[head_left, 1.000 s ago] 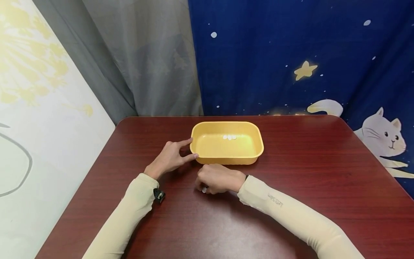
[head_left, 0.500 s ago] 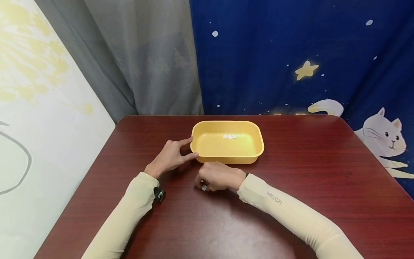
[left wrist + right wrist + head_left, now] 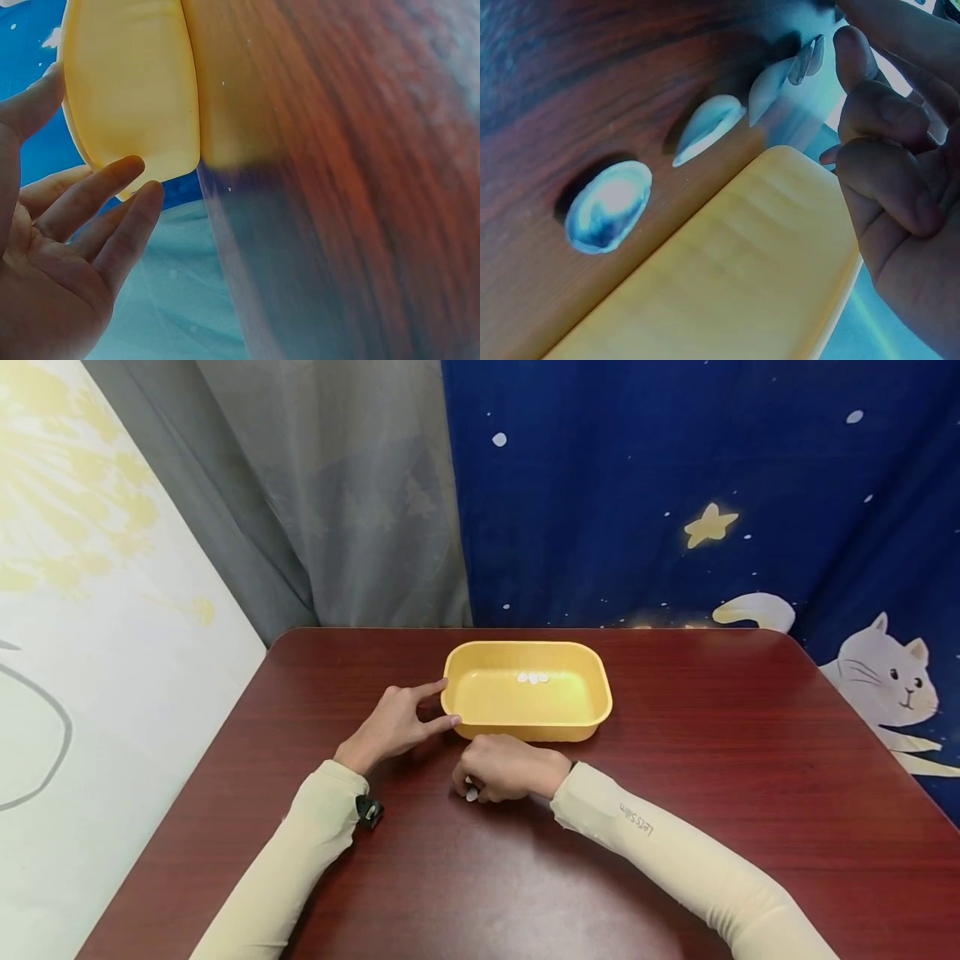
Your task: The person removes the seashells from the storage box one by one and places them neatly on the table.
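In the head view a yellow tub stands on the dark red table. My left hand rests its index finger and thumb on the tub's left end; its other fingers look loosely extended in the left wrist view. Just in front of the tub is my right hand, low over the tabletop with curled fingers. A small white shell shows at its thumb and index finger and appears pinched, though the fingertips are partly hidden. The right wrist view shows several shells in a row beside the tub, one with its hollow side showing.
Inside the tub lie three small white pieces, too small to identify. Behind the table hang a grey curtain and a blue one with stars and a cat. A white patterned surface is at the left.
Both hands keep nearly the same places. The white shell at the right fingertips has shifted slightly away from me, and a little more white shows between the fingers.
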Tool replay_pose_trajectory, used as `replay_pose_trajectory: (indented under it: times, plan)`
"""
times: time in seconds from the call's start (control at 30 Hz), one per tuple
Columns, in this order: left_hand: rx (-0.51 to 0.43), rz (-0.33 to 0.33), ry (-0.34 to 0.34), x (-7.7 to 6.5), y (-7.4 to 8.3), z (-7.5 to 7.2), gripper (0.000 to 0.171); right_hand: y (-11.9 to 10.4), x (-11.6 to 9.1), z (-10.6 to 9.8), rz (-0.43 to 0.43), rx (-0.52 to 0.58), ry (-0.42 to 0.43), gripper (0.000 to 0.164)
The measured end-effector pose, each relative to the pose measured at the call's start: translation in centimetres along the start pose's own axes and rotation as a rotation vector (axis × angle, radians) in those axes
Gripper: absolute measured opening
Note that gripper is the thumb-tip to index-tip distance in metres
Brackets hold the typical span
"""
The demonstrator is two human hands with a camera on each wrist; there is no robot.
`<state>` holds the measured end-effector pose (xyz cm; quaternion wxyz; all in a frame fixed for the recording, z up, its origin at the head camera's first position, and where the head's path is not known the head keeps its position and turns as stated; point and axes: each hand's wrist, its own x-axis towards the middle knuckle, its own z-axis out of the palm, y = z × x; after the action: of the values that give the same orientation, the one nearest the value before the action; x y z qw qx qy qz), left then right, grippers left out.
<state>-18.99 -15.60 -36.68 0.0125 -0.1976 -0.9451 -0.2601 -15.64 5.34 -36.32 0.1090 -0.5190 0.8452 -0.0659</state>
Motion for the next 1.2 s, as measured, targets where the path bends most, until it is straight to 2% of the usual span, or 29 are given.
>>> replay_pose_trajectory:
  times: [0.27, 0.7, 0.97, 1.2]
  plan:
    - [0.008, 0.005, 0.003, -0.1, 0.0, -0.1, 0.073, -0.1, -0.4, -0.6, -0.017, -0.026, 0.020, 0.009]
    - [0.018, -0.008, 0.010, -0.1, 0.1, 0.0, 0.073, 0.8, -2.1, -4.0, 0.009, -0.047, 0.071, 0.012]
    - [0.003, -0.011, 0.006, -0.3, 0.1, 0.1, 0.073, 2.3, -2.7, -6.0, 0.030, -0.030, 0.109, 0.013]
    - [0.004, -0.010, 0.015, -0.2, 0.1, 0.0, 0.072, 4.3, -2.8, -8.5, 0.070, -0.069, 0.111, 0.015]
